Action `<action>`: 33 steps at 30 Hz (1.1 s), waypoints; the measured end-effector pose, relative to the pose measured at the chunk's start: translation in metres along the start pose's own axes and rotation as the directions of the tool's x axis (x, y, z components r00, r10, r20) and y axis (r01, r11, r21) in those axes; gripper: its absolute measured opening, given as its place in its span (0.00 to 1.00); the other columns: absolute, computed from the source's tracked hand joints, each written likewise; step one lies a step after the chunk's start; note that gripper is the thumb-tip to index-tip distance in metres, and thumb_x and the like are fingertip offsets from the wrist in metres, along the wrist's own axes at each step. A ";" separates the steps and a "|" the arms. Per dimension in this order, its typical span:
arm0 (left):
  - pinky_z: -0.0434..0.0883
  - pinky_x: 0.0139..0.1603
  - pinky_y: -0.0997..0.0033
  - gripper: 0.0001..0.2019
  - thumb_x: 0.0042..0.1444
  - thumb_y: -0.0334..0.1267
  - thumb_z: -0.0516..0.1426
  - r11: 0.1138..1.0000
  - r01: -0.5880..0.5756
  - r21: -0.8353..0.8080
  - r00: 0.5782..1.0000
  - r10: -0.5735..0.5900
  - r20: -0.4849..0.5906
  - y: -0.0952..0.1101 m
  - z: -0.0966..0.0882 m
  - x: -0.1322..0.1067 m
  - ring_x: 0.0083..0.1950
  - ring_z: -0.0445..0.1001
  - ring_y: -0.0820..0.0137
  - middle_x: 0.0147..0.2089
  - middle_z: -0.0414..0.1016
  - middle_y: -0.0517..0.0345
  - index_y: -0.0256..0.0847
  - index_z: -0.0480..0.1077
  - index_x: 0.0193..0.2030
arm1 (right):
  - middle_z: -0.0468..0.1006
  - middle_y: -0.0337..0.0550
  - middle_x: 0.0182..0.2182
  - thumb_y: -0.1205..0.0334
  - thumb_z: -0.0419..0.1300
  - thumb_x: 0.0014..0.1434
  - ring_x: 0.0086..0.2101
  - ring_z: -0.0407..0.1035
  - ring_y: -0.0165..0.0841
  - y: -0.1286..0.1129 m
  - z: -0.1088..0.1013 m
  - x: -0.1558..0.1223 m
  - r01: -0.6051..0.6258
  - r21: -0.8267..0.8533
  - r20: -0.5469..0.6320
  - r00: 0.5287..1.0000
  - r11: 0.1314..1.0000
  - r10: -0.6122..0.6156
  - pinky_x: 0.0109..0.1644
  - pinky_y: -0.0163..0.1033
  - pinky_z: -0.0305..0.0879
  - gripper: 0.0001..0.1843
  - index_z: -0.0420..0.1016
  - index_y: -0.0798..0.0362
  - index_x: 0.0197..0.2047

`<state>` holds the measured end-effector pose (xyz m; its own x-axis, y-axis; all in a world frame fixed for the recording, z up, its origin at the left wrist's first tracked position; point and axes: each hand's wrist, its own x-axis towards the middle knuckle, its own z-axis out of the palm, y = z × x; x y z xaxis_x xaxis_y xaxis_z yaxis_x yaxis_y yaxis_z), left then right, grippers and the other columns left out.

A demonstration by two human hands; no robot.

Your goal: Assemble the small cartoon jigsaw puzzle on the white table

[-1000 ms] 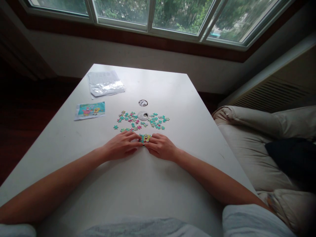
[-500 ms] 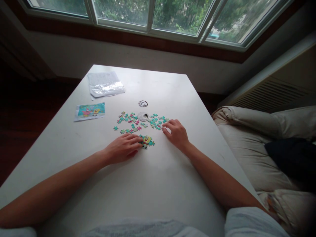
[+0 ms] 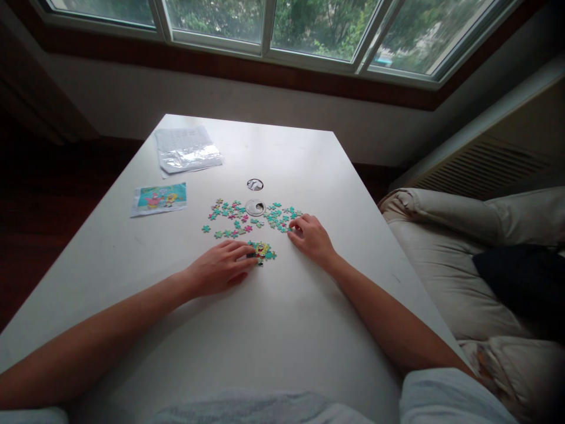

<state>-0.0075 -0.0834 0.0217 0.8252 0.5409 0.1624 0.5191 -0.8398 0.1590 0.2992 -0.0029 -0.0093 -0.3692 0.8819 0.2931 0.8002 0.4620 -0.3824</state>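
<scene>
A small joined patch of jigsaw puzzle (image 3: 263, 250), with a yellow cartoon figure on teal, lies on the table. My left hand (image 3: 224, 265) rests at its left side, fingers stretched out and slightly apart, fingertips touching the patch and hiding part of its edge. My right hand (image 3: 311, 237) lies beside the loose teal puzzle pieces (image 3: 277, 217), thumb and forefinger curved and a little apart at their near right edge. Whether a fingertip touches a piece there is too small to tell. More loose pieces (image 3: 227, 209), teal, pink and yellow, spread out beyond my left hand.
On the white table (image 3: 282, 330), a picture card (image 3: 161, 199) with the cartoon scene lies at left. Behind it is a clear plastic bag with paper (image 3: 189, 150). Two round metallic discs (image 3: 255, 207) sit amid and behind the pieces. A beige sofa (image 3: 424, 253) stands at right.
The fingers of my left hand have shifted slightly at the patch, and less of the white piece at its bottom shows. My right hand has barely moved, its fingers a bit more curled.
</scene>
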 end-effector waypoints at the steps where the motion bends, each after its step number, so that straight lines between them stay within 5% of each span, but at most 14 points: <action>1: 0.66 0.65 0.54 0.20 0.67 0.37 0.54 1.000 0.001 0.003 1.000 -0.001 0.000 0.001 0.000 0.000 0.64 0.68 0.57 0.64 0.70 0.47 0.44 0.66 0.65 | 0.75 0.45 0.40 0.62 0.64 0.60 0.44 0.67 0.41 0.000 0.000 0.001 -0.013 0.019 0.015 1.000 1.000 0.012 0.52 0.45 0.64 0.05 0.77 0.49 0.41; 15: 0.65 0.67 0.54 0.22 0.68 0.38 0.53 1.000 -0.006 0.012 1.000 0.005 0.018 0.009 0.001 0.001 0.67 0.66 0.58 0.68 0.67 0.47 0.42 0.64 0.67 | 0.75 0.43 0.38 0.65 0.64 0.57 0.42 0.67 0.38 -0.008 0.003 0.002 -0.004 0.169 0.058 0.998 0.986 -0.006 0.49 0.42 0.62 0.05 0.75 0.51 0.39; 33: 0.67 0.64 0.53 0.19 0.68 0.41 0.53 1.000 -0.019 0.009 1.000 0.019 0.024 0.014 0.002 0.004 0.63 0.67 0.57 0.66 0.68 0.47 0.44 0.66 0.64 | 0.76 0.43 0.37 0.65 0.59 0.62 0.41 0.68 0.38 0.004 -0.005 0.012 -0.006 0.104 -0.008 1.000 0.995 0.007 0.49 0.43 0.64 0.05 0.77 0.50 0.40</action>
<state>0.0033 -0.0937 0.0224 0.8398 0.5240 0.1421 0.5056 -0.8502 0.1468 0.3001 0.0085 -0.0031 -0.3598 0.8843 0.2975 0.7488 0.4639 -0.4733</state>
